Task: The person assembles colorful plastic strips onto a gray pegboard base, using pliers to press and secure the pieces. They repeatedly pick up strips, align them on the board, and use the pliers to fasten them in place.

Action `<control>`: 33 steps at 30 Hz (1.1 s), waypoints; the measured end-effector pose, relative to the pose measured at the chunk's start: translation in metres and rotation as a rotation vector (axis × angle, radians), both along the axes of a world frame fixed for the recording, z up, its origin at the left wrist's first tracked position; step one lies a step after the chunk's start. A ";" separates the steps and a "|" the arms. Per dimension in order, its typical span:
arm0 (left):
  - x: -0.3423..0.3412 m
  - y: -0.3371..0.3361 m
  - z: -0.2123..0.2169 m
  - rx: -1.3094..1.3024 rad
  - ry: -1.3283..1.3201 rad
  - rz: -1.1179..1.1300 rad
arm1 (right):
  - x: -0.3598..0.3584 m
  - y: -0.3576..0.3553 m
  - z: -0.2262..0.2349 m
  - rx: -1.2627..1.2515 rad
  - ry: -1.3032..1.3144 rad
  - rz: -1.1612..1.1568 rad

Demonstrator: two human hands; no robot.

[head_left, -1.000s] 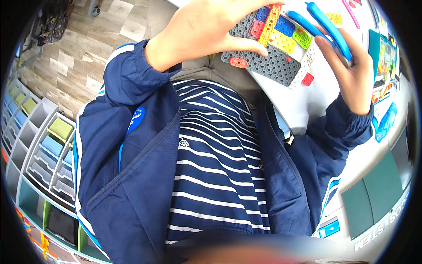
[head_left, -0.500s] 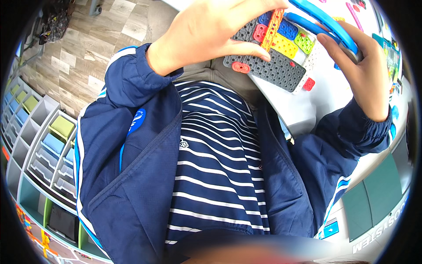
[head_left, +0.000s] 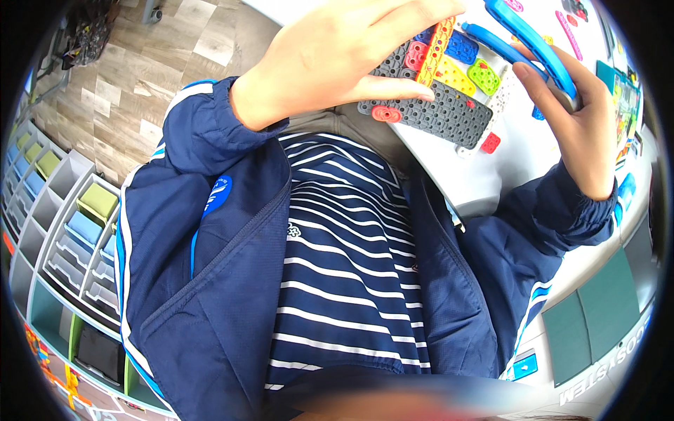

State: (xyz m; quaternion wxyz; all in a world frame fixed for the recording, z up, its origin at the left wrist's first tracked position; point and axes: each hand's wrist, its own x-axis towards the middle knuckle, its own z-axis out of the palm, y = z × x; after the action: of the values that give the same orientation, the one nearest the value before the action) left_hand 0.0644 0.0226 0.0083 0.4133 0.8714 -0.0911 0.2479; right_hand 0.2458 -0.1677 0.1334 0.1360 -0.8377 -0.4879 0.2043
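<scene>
My left hand [head_left: 344,63] is closed on a model of perforated plastic building plates, its thumb on the dark grey plate [head_left: 456,116] and its fingers reaching over the top. A yellow-orange perforated strip [head_left: 437,52] stands out from the model between thumb and fingers. My right hand [head_left: 579,105] holds a blue two-armed plastic tool [head_left: 537,49], like tongs or pliers, its arms spread toward the model without touching the strip. Yellow [head_left: 456,76], green [head_left: 484,77] and blue [head_left: 461,46] perforated plates lie just beyond the grey one.
The white table [head_left: 484,182] bears a loose red piece [head_left: 491,143], a pink strip [head_left: 570,35] and other small parts. Storage drawers with green and blue bins [head_left: 88,228] stand at the left, over a wood-look floor [head_left: 158,77]. Dark green panels [head_left: 593,319] are at lower right.
The blue tool has moved slightly right, away from the yellow-orange strip, together with my right hand. My left hand keeps hold of the model, which has barely shifted.
</scene>
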 end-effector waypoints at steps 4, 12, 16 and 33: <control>0.001 0.000 0.000 -0.011 -0.017 0.013 | -0.005 -0.008 -0.003 -0.018 -0.005 -0.020; 0.003 -0.002 -0.002 -0.002 -0.043 0.019 | -0.001 -0.020 -0.010 -0.020 0.016 0.067; 0.002 0.000 -0.002 -0.019 -0.070 0.032 | -0.001 -0.022 -0.006 -0.089 0.033 -0.007; -0.005 0.006 0.006 0.013 0.035 -0.017 | -0.004 -0.041 0.039 -0.276 -0.151 -0.305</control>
State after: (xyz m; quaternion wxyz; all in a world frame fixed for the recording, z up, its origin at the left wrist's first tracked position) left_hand 0.0590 0.0290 0.0143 0.4112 0.8775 -0.0930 0.2285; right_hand 0.2420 -0.2085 0.1721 0.0123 -0.9253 -0.3318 0.1831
